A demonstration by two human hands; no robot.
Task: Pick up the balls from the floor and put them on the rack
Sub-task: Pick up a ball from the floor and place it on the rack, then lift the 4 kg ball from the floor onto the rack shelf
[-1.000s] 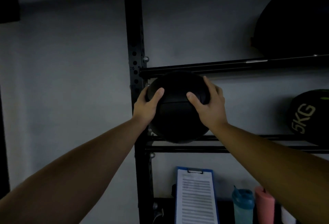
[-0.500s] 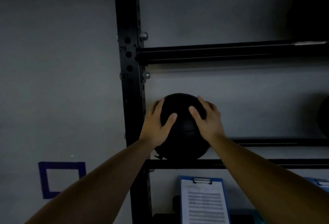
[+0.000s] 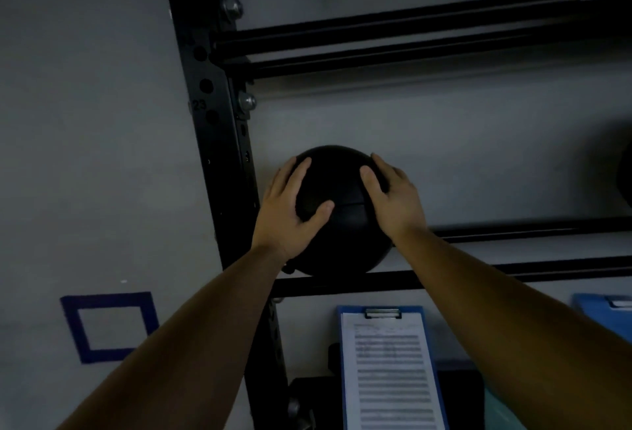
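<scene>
The ball (image 3: 342, 210) is black and round, and it sits on the rack (image 3: 219, 156), on the two low bars (image 3: 513, 270), right next to the tall black post at the left end. The left hand (image 3: 290, 214) is flat on the left side of the ball, with its thumb across the front. The right hand (image 3: 393, 200) is on the right side, with its fingers spread up over the top. Both hands are open wide and pressed on the ball, one on each side, so the ball is held between them. The ball is straight ahead of the hands, a bit up from the arms, and it looks the same way round every way, so it has no long side. Both hands look just as near to it. The bottom of the ball seems to rest in the gap between the two bars, but it is dark there and hard to be sure. I think the ball is nearly put down, and the next thing is to let go softly and pull the hands back. If it is not sitting well, it might roll to the right along the bars. A clipboard (image 3: 386, 368) with paper stands below.
</scene>
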